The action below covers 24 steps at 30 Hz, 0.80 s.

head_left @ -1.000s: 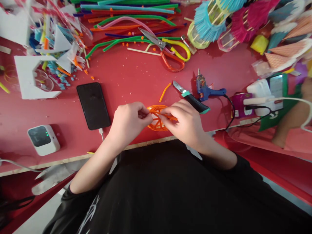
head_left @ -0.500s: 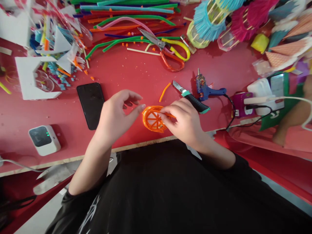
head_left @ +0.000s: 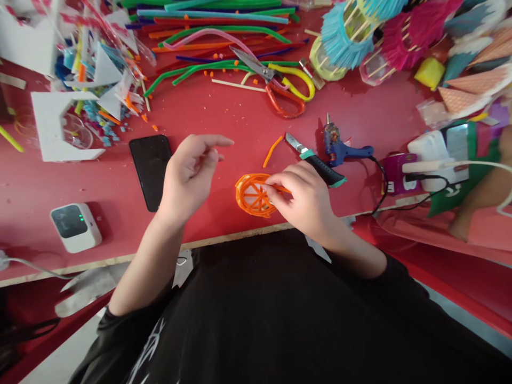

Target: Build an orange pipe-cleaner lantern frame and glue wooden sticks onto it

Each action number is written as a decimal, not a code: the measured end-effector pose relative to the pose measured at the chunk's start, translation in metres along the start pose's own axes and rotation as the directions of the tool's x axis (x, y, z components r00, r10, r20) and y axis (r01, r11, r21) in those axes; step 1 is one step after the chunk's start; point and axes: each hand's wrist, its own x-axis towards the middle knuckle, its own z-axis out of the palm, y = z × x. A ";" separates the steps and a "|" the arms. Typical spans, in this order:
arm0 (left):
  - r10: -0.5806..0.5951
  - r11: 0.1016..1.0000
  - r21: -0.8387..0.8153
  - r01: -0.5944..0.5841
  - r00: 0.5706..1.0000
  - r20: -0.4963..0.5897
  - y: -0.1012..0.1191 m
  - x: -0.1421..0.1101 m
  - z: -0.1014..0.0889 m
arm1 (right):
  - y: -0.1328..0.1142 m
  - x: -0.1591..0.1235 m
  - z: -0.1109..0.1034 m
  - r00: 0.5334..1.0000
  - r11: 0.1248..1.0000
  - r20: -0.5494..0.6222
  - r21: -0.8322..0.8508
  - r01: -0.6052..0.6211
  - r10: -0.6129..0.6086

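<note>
A small orange spoked wheel (head_left: 259,201), made of strips like pipe cleaners, lies on the red table close to its front edge. My right hand (head_left: 304,194) is at the wheel's right side, thumb and fingertips pinched on an orange strip at its upper rim. Whether that strip is joined to the wheel, I cannot tell. Left of the wheel and apart from it, my left hand (head_left: 190,173) is raised with the index finger stretched out and the other fingers bent, holding nothing I can see. A short loose orange strip (head_left: 272,152) lies just beyond the wheel.
A utility knife (head_left: 320,165) and a blue glue gun (head_left: 340,149) lie to the right. Farther back are scissors (head_left: 276,82) and colourful pipe cleaners (head_left: 224,32). A black phone (head_left: 150,170), a white device (head_left: 76,228) and scraps (head_left: 102,80) are leftward. A person's arm shows far right.
My left hand has drawn away from the wheel, up and to the left, with its index finger straightened. The right hand stays pinched at the wheel. The view has shifted slightly.
</note>
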 end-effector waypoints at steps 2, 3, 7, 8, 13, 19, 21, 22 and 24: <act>-0.085 0.968 -0.234 0.093 0.995 0.042 -0.001 -0.001 0.004 | 0.001 -0.001 0.001 1.000 1.000 0.003 -0.007 0.003 -0.003; -0.136 0.934 -0.324 0.154 0.988 0.079 -0.001 -0.001 0.005 | 0.001 -0.001 0.001 1.000 1.000 0.005 -0.014 0.004 -0.004; -0.246 0.813 -0.467 0.347 0.933 0.264 0.003 -0.006 0.004 | 0.001 0.000 0.001 1.000 1.000 -0.007 -0.018 0.020 -0.020; -0.235 0.817 -0.453 0.357 0.924 0.303 0.004 -0.006 0.001 | 0.001 0.000 0.001 1.000 1.000 -0.006 -0.014 0.026 -0.026; -0.152 0.988 0.063 0.139 0.855 0.496 0.003 0.001 -0.019 | 0.001 0.001 -0.001 0.999 1.000 0.014 -0.011 0.030 -0.030; -0.108 0.832 0.521 -0.192 0.865 0.491 -0.001 0.006 -0.022 | 0.000 0.000 0.000 1.000 0.999 0.006 -0.017 0.029 -0.029; -0.105 0.782 0.581 -0.226 0.870 0.481 -0.002 0.005 -0.018 | 0.000 0.000 0.000 1.000 0.999 0.007 -0.017 0.029 -0.029; -0.099 0.765 0.597 -0.241 0.872 0.479 -0.003 0.004 -0.016 | 0.000 0.001 0.000 1.000 0.999 0.003 -0.017 0.029 -0.029; -0.068 0.733 0.623 -0.273 0.882 0.466 -0.005 0.003 -0.012 | 0.001 0.001 0.000 0.999 0.999 0.002 -0.020 0.035 -0.035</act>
